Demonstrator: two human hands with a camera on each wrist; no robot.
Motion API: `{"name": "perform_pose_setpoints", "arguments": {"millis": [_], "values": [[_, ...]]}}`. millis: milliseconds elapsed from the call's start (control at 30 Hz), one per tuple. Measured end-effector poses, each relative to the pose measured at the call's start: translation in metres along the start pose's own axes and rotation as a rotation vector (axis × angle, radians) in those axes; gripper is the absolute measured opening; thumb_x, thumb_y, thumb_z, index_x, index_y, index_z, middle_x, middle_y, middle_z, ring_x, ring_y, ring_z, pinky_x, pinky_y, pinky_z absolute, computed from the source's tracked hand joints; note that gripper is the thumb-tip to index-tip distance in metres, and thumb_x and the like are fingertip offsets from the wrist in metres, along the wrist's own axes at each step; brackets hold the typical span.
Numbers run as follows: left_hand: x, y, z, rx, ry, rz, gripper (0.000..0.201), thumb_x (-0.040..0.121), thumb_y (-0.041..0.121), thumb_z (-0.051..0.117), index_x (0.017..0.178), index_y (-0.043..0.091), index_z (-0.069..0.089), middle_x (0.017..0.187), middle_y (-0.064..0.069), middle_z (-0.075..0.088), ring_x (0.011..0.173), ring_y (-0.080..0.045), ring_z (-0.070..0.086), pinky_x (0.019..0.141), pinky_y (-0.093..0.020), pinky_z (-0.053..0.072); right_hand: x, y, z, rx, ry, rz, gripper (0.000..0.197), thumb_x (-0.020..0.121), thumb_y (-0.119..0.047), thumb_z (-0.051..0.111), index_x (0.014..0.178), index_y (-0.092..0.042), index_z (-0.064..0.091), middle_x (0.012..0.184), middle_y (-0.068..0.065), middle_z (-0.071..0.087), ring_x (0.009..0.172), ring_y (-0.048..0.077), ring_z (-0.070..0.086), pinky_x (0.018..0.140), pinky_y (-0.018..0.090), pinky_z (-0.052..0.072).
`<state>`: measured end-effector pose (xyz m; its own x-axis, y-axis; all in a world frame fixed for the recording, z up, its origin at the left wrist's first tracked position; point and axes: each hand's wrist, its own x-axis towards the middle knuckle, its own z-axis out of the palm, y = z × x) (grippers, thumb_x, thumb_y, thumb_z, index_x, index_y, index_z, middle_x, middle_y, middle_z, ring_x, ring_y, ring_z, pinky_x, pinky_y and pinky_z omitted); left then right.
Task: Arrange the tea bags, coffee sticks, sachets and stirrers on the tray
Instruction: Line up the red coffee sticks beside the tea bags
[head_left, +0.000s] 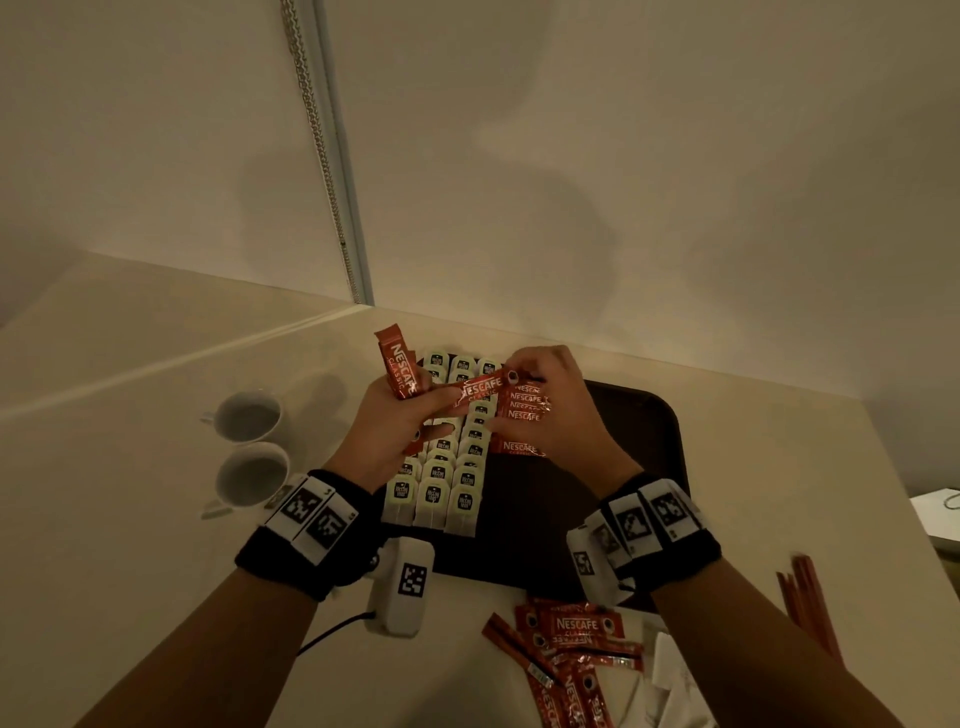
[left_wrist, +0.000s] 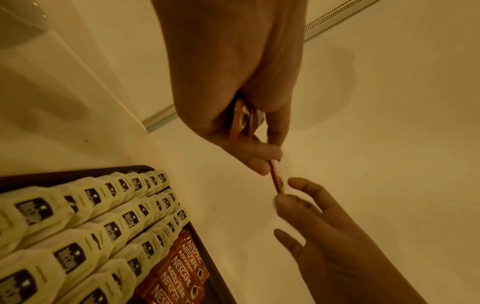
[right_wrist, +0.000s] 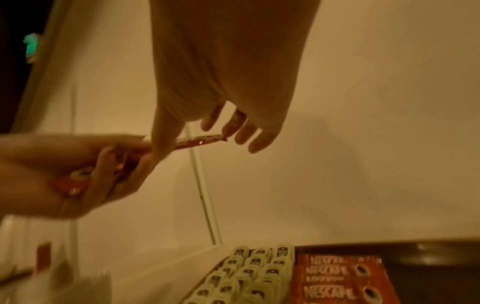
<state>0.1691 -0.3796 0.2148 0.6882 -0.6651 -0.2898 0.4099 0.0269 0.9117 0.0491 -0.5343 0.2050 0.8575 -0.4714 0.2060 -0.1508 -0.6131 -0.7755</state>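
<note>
A dark tray (head_left: 649, 431) lies on the pale table. Three rows of white tea bags (head_left: 441, 467) fill its left part, and several red coffee sticks (head_left: 524, 405) lie beside them. Above the tea bags my left hand (head_left: 395, 421) grips a bundle of coffee sticks (head_left: 397, 369). Its thumb and finger also hold one single stick (head_left: 480, 389) that points to the right. My right hand (head_left: 545, 410) pinches that stick's far end (left_wrist: 279, 189) between thumb and fingertips. In the right wrist view the thumb (right_wrist: 165, 142) crosses the stick (right_wrist: 200, 142).
Two white cups (head_left: 249, 415) (head_left: 252, 475) stand left of the tray. Loose coffee sticks (head_left: 571, 649) and white sachets (head_left: 670, 675) lie at the front edge. Red stirrers (head_left: 810, 603) lie at the right. A white device (head_left: 402, 587) sits by the tray's near left corner.
</note>
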Motion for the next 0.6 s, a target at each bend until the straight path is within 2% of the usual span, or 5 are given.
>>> {"name": "perform_pose_setpoints", "arguments": {"millis": [67,133,233,367,600], "values": [[0.0,0.001,-0.001,-0.002,0.017,0.015,0.028,0.083,-0.001,0.065,0.072,0.015,0.046,0.079,-0.006,0.072,0.075,-0.019,0.072,0.05,-0.02,0.051,-0.001,-0.006,-0.005,0.287,-0.014,0.2,0.047,0.076,-0.028,0.075,0.114,-0.033,0.047,0.117,-0.002,0.048,0.106,0.01,0.052,0.086,0.023,0.051],[0.0,0.0,-0.001,-0.005,0.028,0.022,0.026,0.083,-0.001,0.065,0.073,0.015,0.048,0.078,-0.006,0.072,0.073,-0.018,0.072,0.051,-0.02,0.052,0.0,-0.012,-0.009,0.424,0.005,0.277,0.025,0.087,-0.022,0.064,0.109,-0.027,0.053,0.104,-0.001,0.057,0.094,0.012,0.061,0.079,0.029,0.056],[0.0,-0.001,0.001,0.025,0.046,0.051,0.013,0.084,0.0,0.066,0.085,0.011,0.058,0.081,-0.005,0.072,0.073,-0.017,0.072,0.054,-0.02,0.053,0.0,-0.014,-0.009,0.508,0.04,0.274,0.006,0.091,-0.01,0.057,0.095,-0.011,0.06,0.082,0.003,0.062,0.069,0.005,0.062,0.068,0.019,0.054],[0.0,-0.001,0.007,0.089,0.06,0.11,0.011,0.078,0.002,0.071,0.088,0.009,0.069,0.078,-0.005,0.073,0.068,-0.015,0.069,0.06,-0.018,0.055,-0.001,-0.014,0.0,0.721,-0.007,0.349,0.006,0.092,-0.006,0.053,0.095,-0.007,0.058,0.081,0.004,0.064,0.073,0.011,0.063,0.072,0.022,0.053],[0.002,-0.005,0.017,0.231,-0.01,0.128,0.015,0.081,0.009,0.071,0.094,0.003,0.068,0.085,-0.016,0.071,0.077,-0.024,0.072,0.07,-0.025,0.058,-0.003,-0.024,0.01,0.72,0.012,0.303,0.011,0.082,0.0,0.065,0.093,-0.002,0.064,0.084,0.004,0.066,0.07,0.007,0.064,0.067,0.017,0.053]]}}
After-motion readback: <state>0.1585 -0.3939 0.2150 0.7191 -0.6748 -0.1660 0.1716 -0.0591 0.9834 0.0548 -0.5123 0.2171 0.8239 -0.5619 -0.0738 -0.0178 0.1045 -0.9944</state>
